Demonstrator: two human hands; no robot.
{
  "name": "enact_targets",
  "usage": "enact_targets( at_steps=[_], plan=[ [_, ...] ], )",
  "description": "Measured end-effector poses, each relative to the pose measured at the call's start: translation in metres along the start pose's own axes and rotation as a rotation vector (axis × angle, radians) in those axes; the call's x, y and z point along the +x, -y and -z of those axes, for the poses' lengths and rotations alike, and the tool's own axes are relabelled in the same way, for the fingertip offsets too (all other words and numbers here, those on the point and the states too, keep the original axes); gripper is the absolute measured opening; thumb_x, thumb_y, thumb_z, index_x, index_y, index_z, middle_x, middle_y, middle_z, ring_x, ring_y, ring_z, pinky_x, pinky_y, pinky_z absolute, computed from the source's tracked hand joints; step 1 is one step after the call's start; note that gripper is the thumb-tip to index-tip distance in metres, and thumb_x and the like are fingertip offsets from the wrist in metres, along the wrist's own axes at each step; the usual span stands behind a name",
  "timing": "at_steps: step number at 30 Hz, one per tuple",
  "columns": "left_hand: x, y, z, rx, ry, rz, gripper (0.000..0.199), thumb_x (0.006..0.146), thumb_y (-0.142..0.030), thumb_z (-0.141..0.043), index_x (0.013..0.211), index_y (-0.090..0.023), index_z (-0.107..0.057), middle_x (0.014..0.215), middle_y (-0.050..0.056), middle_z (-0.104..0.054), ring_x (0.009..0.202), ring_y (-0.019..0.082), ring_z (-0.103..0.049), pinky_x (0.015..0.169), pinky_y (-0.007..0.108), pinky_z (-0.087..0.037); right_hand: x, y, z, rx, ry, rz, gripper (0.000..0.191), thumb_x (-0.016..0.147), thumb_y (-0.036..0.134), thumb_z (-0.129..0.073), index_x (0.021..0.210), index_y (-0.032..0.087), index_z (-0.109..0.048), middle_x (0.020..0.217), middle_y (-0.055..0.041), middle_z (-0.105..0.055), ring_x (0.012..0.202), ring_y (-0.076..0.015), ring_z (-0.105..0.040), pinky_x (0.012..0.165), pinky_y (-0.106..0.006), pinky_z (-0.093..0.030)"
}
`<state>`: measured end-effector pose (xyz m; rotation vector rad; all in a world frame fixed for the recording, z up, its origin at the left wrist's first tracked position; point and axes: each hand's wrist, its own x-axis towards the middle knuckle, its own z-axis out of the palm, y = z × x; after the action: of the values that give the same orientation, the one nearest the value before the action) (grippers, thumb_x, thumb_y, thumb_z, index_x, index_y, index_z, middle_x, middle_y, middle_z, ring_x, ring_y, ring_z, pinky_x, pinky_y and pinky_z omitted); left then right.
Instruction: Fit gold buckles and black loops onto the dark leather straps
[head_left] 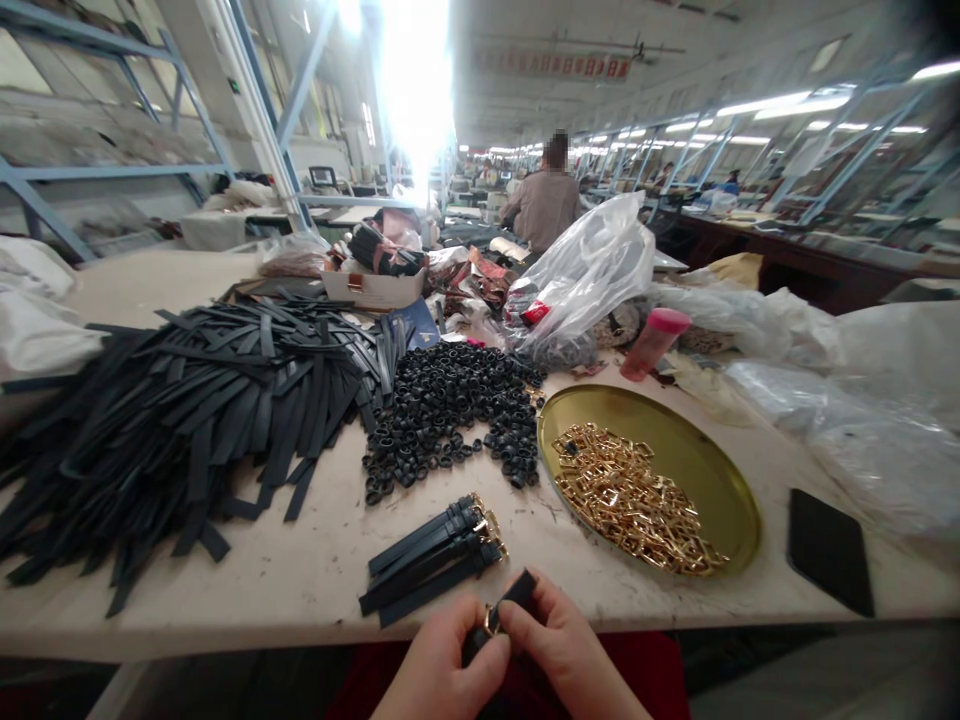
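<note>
At the table's front edge, my left hand (457, 655) and my right hand (551, 635) meet around one dark strap (519, 592). A gold buckle (491, 620) shows between the fingertips of both hands. My right fingers pinch the strap's upper end, and my left fingers close around the part by the buckle. Just beyond lies a small stack of dark straps with gold buckles (435, 555). Farther back is a heap of small black loops (457, 400). To the right, gold buckles (637, 500) are piled in a round gold tray (724, 480).
A large heap of loose dark straps (225, 390) covers the left side. A black phone-like slab (829, 550) lies at right. Behind the tray stand a pink-lidded jar (652, 345) and a clear plastic bag (592, 270). A person (547, 200) sits farther back.
</note>
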<state>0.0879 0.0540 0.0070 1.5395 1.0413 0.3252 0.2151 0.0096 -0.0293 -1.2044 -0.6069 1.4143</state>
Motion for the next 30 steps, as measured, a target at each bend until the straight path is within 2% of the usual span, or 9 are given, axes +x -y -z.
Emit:
enact_targets(
  at_steps=[4,10,15,17,19,24,26,28,30],
  plan=[
    [0.002,-0.003,0.011,0.072,0.147,-0.029,0.029,0.075,-0.043,-0.046,0.062,-0.018,-0.042,0.062,-0.003,-0.041,0.062,0.012,-0.038,0.056,0.022,-0.029,0.002,0.001,0.000,0.130,0.050,-0.068,0.033,0.059,0.043,-0.072,0.069,0.017,-0.054,0.060,0.0037,-0.053,0.055,-0.0098,-0.045,0.056,-0.022,-0.036],
    [0.014,-0.004,0.022,-0.063,0.245,0.095,0.026,0.071,-0.038,-0.053,0.061,-0.019,-0.038,0.055,-0.006,-0.037,0.054,0.010,-0.036,0.048,0.020,-0.025,0.003,0.003,-0.001,-0.249,-0.068,0.165,0.032,0.064,0.046,-0.067,0.060,0.018,-0.050,0.056,0.0049,-0.042,0.053,-0.0096,-0.035,0.049,-0.021,-0.028],
    [0.014,-0.017,0.029,-0.004,0.268,0.022,0.020,0.077,-0.036,-0.047,0.068,-0.018,-0.046,0.064,-0.004,-0.045,0.060,0.011,-0.040,0.051,0.019,-0.030,0.017,0.000,0.001,0.133,0.095,-0.067,0.040,0.059,0.049,-0.070,0.065,0.018,-0.046,0.057,0.0048,-0.047,0.052,-0.0085,-0.039,0.052,-0.022,-0.031],
    [0.016,-0.018,0.030,0.024,0.290,-0.001,0.024,0.080,-0.039,-0.044,0.070,-0.017,-0.048,0.067,-0.002,-0.047,0.062,0.011,-0.042,0.052,0.019,-0.031,0.020,0.001,0.003,0.163,0.117,-0.099,0.041,0.058,0.050,-0.071,0.066,0.018,-0.046,0.055,0.0051,-0.047,0.050,-0.0078,-0.038,0.051,-0.021,-0.031],
    [0.020,-0.013,0.029,0.006,0.296,0.014,0.028,0.079,-0.042,-0.045,0.068,-0.017,-0.048,0.064,-0.003,-0.047,0.059,0.011,-0.042,0.051,0.019,-0.031,0.020,0.004,0.003,0.055,0.070,-0.036,0.038,0.061,0.048,-0.069,0.066,0.018,-0.047,0.055,0.0053,-0.047,0.051,-0.0082,-0.038,0.051,-0.021,-0.031],
    [0.031,0.003,0.023,-0.096,0.141,0.086,0.026,0.075,-0.040,-0.051,0.064,-0.019,-0.042,0.053,-0.007,-0.043,0.044,0.008,-0.039,0.042,0.018,-0.027,0.013,0.012,-0.002,-0.436,-0.088,0.357,0.022,0.078,0.040,-0.054,0.068,0.020,-0.055,0.062,0.0009,-0.051,0.059,-0.0134,-0.046,0.057,-0.025,-0.038],
    [0.032,0.003,0.023,-0.104,0.064,0.032,0.018,0.076,-0.036,-0.052,0.078,-0.018,-0.047,0.056,-0.007,-0.047,0.048,0.010,-0.044,0.045,0.018,-0.032,0.014,0.019,0.001,-0.530,-0.003,0.390,0.022,0.082,0.039,-0.047,0.072,0.021,-0.058,0.067,-0.0011,-0.056,0.063,-0.0158,-0.050,0.059,-0.026,-0.040],
    [0.033,-0.002,0.025,-0.043,0.024,-0.034,0.023,0.078,-0.032,-0.051,0.096,-0.019,-0.050,0.065,-0.004,-0.055,0.057,0.012,-0.050,0.054,0.019,-0.036,0.023,0.030,0.012,-0.648,0.108,0.372,0.025,0.085,0.039,-0.041,0.079,0.022,-0.059,0.073,-0.0021,-0.061,0.068,-0.0179,-0.055,0.062,-0.027,-0.042],
    [0.033,-0.008,0.025,0.021,0.038,-0.058,0.023,0.080,-0.031,-0.047,0.099,-0.020,-0.055,0.069,-0.002,-0.059,0.062,0.013,-0.051,0.058,0.020,-0.037,0.041,0.043,0.028,-0.903,0.087,0.374,0.026,0.087,0.036,-0.037,0.086,0.023,-0.059,0.079,-0.0029,-0.063,0.074,-0.0186,-0.057,0.065,-0.027,-0.042]
  ],
)
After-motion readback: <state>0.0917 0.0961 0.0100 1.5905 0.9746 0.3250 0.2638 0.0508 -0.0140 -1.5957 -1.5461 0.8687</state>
